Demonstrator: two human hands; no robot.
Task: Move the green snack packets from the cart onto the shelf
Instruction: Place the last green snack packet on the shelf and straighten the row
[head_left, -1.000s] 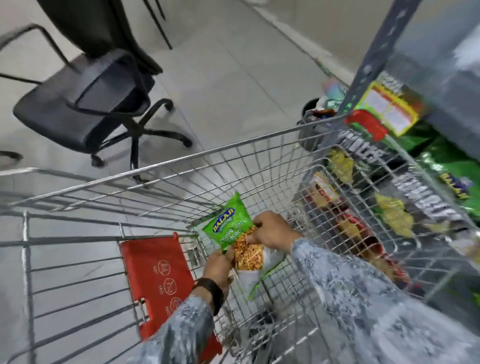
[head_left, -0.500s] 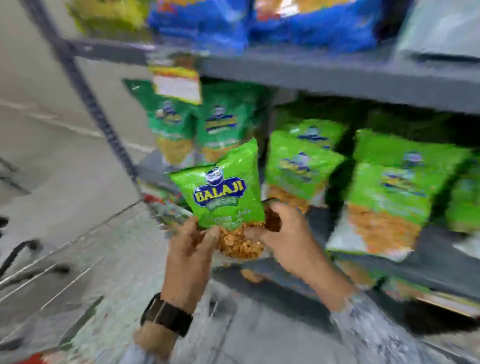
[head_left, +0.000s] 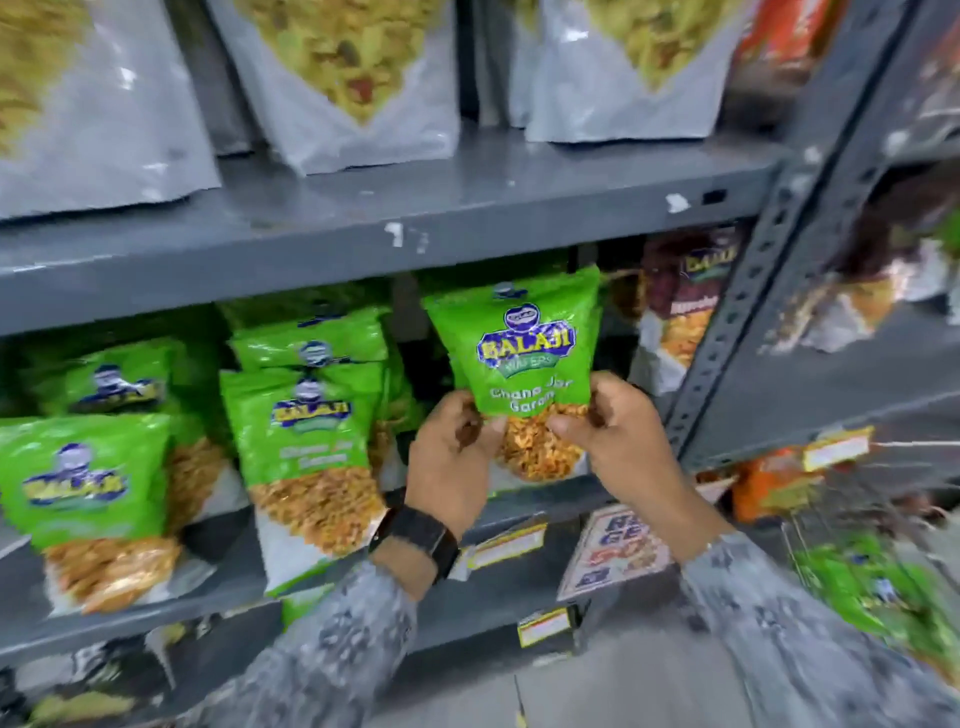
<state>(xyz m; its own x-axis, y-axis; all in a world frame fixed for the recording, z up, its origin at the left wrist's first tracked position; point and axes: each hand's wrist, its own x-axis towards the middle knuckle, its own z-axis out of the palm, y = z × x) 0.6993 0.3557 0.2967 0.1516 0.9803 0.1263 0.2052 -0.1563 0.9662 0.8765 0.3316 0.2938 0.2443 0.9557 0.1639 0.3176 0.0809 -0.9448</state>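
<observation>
Head | grey metal shelf (head_left: 395, 213), stocked | both hands' fingers (head_left: 566, 427) clamped on green packet (head_left: 519, 353)

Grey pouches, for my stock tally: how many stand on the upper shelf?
3 grey pouches: one left, one middle, one right, along the upper shelf; others may hide behind them.

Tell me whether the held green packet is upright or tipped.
Upright: the green packet shows its logo on top, with both hands gripping its bottom corners.
</observation>
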